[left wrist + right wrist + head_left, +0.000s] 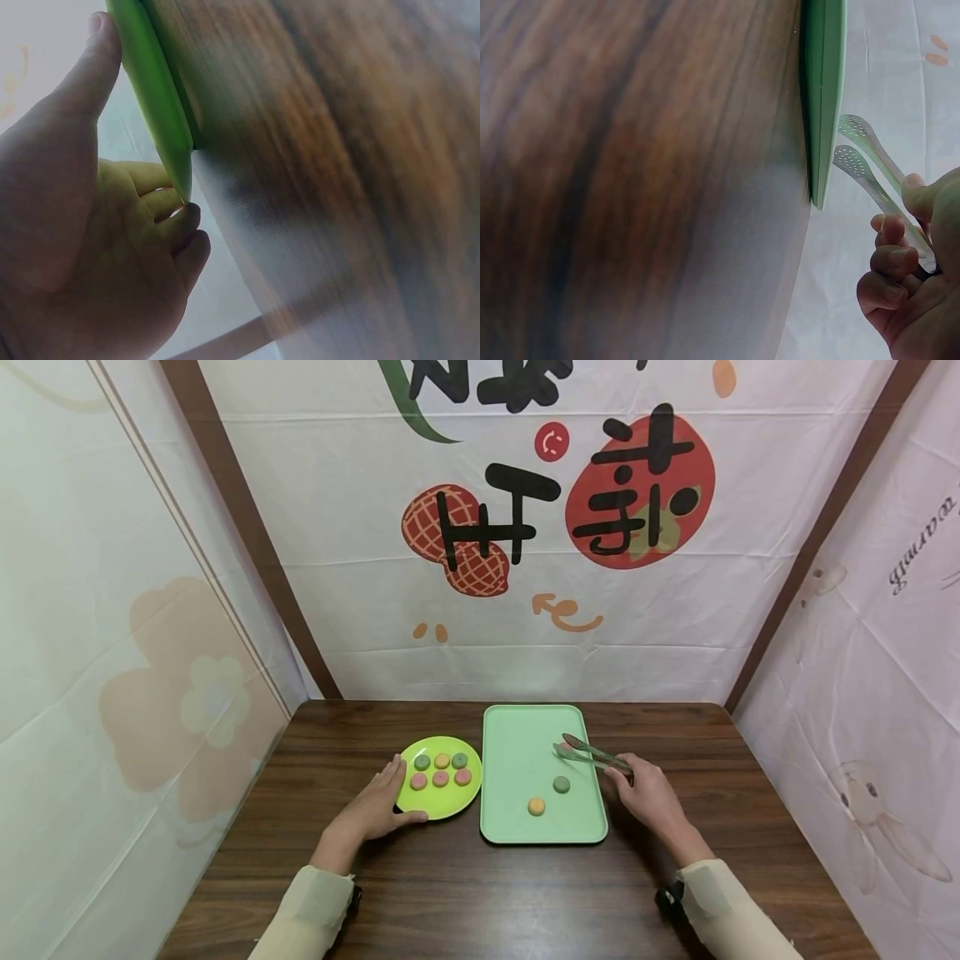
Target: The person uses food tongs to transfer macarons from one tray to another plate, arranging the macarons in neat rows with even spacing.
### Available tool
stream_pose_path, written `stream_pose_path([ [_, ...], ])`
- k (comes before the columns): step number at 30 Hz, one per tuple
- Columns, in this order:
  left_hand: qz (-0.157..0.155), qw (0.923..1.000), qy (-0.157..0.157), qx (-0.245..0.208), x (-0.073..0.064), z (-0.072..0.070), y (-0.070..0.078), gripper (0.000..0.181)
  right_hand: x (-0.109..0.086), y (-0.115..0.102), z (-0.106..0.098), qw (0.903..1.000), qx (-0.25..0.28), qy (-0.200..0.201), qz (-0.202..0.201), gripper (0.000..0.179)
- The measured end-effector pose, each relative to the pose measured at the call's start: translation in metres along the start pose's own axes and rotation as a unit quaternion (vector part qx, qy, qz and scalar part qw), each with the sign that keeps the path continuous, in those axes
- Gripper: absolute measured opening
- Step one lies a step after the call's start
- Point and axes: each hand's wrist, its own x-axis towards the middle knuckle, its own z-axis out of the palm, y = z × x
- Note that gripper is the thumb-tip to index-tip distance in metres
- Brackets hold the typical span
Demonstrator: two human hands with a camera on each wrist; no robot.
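Observation:
My right hand (651, 793) grips metal tongs (600, 758) with perforated ends. The tongs' spread tips are over the far right part of the mint-green tray (517, 735), on either side of a pink macaron (566, 747) that they partly cover. Nearer on the tray lie a green macaron (561, 784) and a yellow macaron (536, 807). My left hand (372, 807) rests against the left rim of a lime-green plate (444, 810), thumb and fingers spread along its edge. Two rows of pink, green and yellow macarons (440, 778) sit on this plate.
Both the plate and the tray stand side by side on a dark wooden table (435, 893). A white printed cloth (337, 610) hangs behind the table's back edge, with more cloth panels at the left and right sides.

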Motion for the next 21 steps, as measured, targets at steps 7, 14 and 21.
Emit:
stream_pose_path([
  [7, 0.002, 1.0, 0.003, -0.002, 0.0004, 0.0016, -0.0008, 0.12, 0.0001, 0.0006, 0.0, 1.0, 0.001, -0.004, 0.008, 0.039],
  [14, 0.003, 1.0, 0.004, -0.001, 0.0002, 0.0032, -0.002, 0.12, 0.0003, -0.0001, 0.0012, 0.9999, 0.008, -0.005, 0.004, 0.037],
  [21, 0.001, 1.0, -0.001, -0.001, 0.0024, 0.0023, -0.0028, 0.121, 0.0005, -0.0066, 0.0018, 0.9998, 0.016, -0.008, -0.011, 0.034],
])
